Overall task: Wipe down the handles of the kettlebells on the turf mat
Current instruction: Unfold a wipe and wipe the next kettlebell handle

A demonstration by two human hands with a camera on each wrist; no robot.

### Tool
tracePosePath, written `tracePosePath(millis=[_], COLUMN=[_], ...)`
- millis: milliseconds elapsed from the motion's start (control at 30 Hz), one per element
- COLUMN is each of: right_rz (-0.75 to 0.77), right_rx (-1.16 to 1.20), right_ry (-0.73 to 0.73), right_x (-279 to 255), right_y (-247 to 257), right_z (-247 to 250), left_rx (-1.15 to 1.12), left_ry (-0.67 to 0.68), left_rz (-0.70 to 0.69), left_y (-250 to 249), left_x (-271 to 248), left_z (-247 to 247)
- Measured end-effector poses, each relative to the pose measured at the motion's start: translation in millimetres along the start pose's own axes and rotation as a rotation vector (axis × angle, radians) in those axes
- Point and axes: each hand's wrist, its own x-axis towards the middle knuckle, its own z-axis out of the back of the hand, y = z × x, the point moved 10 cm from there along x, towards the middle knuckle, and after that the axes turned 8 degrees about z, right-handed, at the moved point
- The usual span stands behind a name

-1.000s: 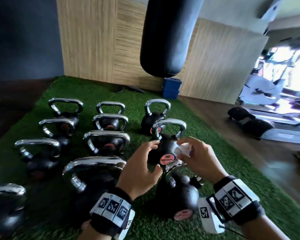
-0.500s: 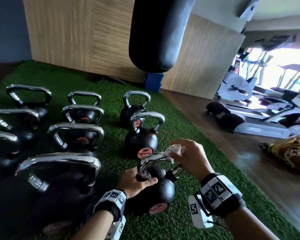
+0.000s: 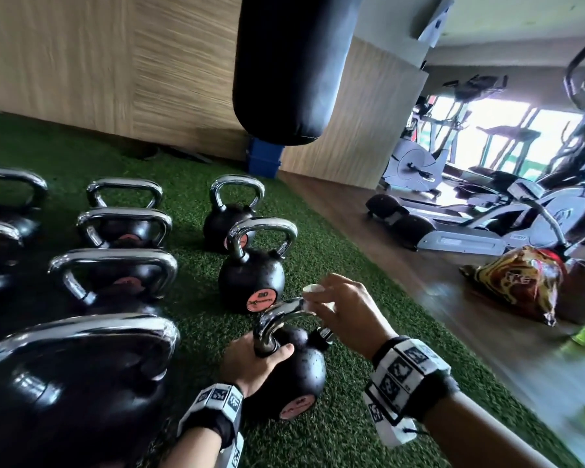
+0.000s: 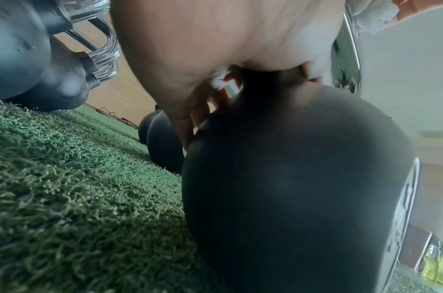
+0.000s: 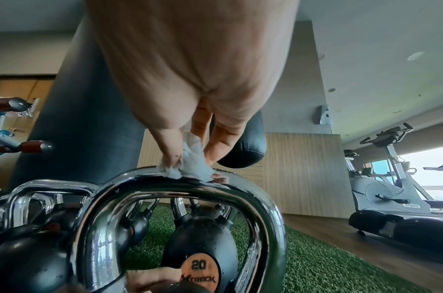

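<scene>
- Since half a second ago, nothing much moved: left hand [image 3: 250,361] keeps the same grip, curled round the base of the chrome handle [image 3: 277,315] on the nearest kettlebell [image 3: 298,373].
- Right hand [image 3: 347,312] is still up top, fingers pinching a white wipe [image 5: 193,164] pressed on the handle's crown.
- That kettlebell sits on the green turf mat [image 3: 335,434], near right end of the right row.
- Another kettlebell marked 20 [image 3: 250,278] stands just beyond it.
- Black punching bag [image 3: 291,62] hangs farther back.

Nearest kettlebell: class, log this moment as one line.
left hand steadies nearest kettlebell | right hand presses white wipe on chrome handle | turf mat
</scene>
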Motion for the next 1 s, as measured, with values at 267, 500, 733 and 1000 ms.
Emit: tracePosePath(millis=[267,500,733,1000], right_rz=[-0.032,0.018,0.045,-0.020], right_rx=[0.089,0.090,0.114,0.243], right_ry=[-0.042,-0.014,0.054,0.079], right_x=[5.4,0.9,2.5,-3.1], right_y=[-24.8,-53.0,-84.8,-125.1], right_z=[6.7,-0.4,6.1,1.0], left_rx=[-0.012,-0.052,-0.074,-0.146], left_ry=[0.043,0.060,0.048,-0.056], left_rz=[-0.012,-0.053,-0.067,-0.068], left_y=[0.0,6.3,14.8,12.7], left_x=[2.9,9.7,12.7,6.5], left_z=[-2.7,-6.0,-13.1,-8.2])
